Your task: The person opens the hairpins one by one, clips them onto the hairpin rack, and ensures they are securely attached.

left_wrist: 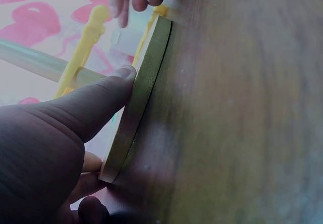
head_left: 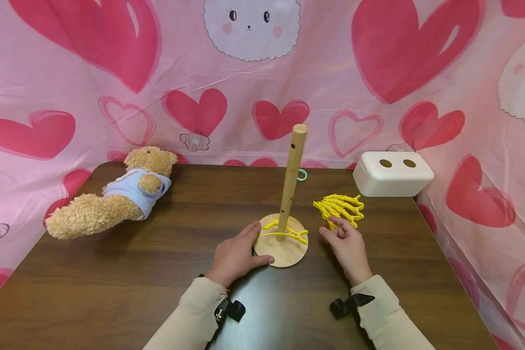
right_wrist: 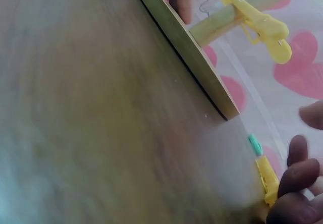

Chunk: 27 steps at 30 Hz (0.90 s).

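From wooden base (head_left: 288, 253): upright post (head_left: 292, 170) blocks centre; left hand (head_left: 236, 255) bars 8–9 o'clock; right hand (head_left: 347, 247), yellow pieces (head_left: 341, 209) 2–3. Passable: 11 o'clock; 6, between sleeves (head_left: 197, 311).

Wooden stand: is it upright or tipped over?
Upright: the round base, held by the left hand, lies flat on the table, and the post rises from it.

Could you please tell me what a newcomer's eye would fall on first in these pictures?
Probably the pink cloth covered in hearts behind the table, then the upright wooden post near the middle, its round base held by the left hand. Next come the bright yellow heap by the right hand and the bear in blue lying at the table's left.
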Each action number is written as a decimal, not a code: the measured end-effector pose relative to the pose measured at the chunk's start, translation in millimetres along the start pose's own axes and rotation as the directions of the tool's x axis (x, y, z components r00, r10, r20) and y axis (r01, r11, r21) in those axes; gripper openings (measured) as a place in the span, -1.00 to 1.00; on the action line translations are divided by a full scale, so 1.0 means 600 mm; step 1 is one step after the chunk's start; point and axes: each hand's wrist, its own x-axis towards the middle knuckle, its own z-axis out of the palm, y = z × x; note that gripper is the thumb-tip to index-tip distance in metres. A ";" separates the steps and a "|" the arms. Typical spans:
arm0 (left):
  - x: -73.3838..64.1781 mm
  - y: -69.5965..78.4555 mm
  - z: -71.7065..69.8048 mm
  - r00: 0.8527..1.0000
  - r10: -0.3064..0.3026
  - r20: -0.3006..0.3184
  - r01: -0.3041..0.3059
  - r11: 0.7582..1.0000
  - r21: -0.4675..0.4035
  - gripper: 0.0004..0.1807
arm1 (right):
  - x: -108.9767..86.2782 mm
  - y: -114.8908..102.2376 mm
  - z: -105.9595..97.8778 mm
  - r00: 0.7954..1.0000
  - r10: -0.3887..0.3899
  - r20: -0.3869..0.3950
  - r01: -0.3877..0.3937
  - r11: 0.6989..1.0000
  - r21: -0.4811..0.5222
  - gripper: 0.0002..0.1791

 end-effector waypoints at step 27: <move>0.001 0.000 0.000 1.000 -0.014 0.010 0.014 1.000 -0.004 0.10 | 0.018 -0.006 -0.025 0.982 0.125 0.141 -0.086 0.962 -0.259 -0.23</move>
